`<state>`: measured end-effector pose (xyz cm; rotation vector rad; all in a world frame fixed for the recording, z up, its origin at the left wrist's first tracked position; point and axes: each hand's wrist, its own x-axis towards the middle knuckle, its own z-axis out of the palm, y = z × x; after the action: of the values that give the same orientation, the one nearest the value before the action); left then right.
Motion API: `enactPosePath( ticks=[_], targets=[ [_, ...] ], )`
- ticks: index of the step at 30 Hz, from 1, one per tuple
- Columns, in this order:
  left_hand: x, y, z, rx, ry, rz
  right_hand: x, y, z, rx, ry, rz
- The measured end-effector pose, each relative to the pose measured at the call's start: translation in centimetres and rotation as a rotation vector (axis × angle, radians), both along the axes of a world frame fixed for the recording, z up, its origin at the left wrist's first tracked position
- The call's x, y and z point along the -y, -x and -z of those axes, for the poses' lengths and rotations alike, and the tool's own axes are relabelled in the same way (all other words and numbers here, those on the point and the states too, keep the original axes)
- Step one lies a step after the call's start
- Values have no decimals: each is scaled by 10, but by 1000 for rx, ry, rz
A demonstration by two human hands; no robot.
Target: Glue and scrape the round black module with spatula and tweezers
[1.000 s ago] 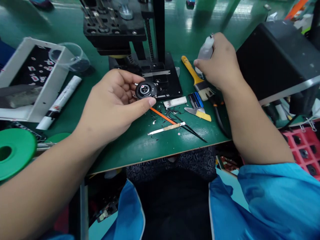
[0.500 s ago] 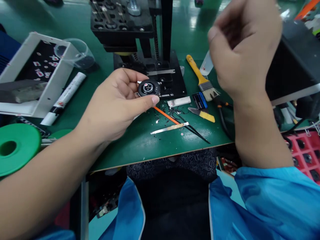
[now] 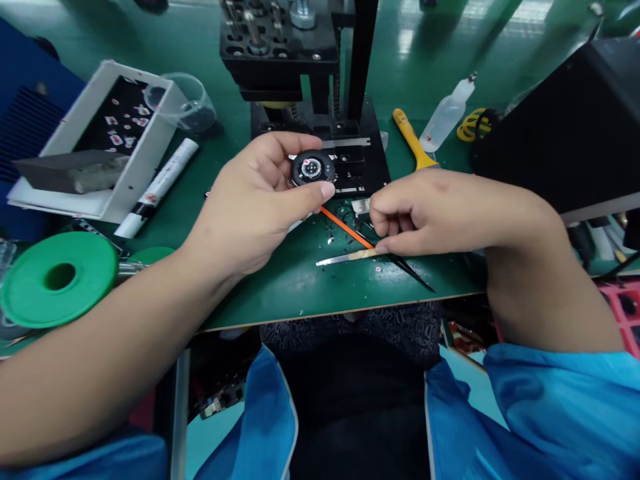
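Observation:
My left hand [image 3: 260,193] holds a round black smartwatch body [image 3: 313,169] between thumb and fingers, its back with the ringed sensor facing up. A small red-and-white mark shows on the sensor. My right hand [image 3: 425,213] is low over the bench with its fingers curled, thumb and fingertips at the wrapped end of a thin flat metal blade [image 3: 343,258]. The blade lies beside an orange stick [image 3: 347,228] and black tweezers [image 3: 413,272], partly under that hand. A white piece [image 3: 360,206] shows just beyond the fingers.
Behind the watch stands a black press [image 3: 320,157]. To the left are a white box [image 3: 145,160], a clear cup [image 3: 193,107], a marker pen [image 3: 160,187] and a green spool [image 3: 85,280]. A yellow-handled brush [image 3: 413,140], squeeze bottle [image 3: 445,120] and black case [image 3: 545,133] are right.
My right hand has come down from the raised position at upper right to the tools on the bench. The left hand still holds the watch body. The view has shifted slightly.

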<state>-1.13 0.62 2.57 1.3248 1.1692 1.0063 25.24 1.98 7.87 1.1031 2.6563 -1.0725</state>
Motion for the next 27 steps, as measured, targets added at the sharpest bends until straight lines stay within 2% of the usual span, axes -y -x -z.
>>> enactPosePath(
  ticks=[5, 13, 17, 20, 22, 24, 27],
  targets=[
    [1, 2, 1, -22, -39, 34, 5, 8, -2, 104, -3, -24],
    [5, 0, 2, -57, -102, 97, 14, 29, 12, 91, -99, -104],
    [5, 2, 8, -133, -168, 103, 13, 26, 13, 56, -126, -74],
    [3, 4, 13, -200, -209, 86, 10, 15, 9, -66, -109, -63],
    [2, 5, 16, -246, -239, 71, 9, 7, 6, -198, -85, -3],
    [1, 5, 18, -277, -264, 56, 9, 2, 3, -314, -81, 124],
    [2, 5, 19, -314, -284, 39, 9, 1, 1, -369, -133, 281]
  ],
)
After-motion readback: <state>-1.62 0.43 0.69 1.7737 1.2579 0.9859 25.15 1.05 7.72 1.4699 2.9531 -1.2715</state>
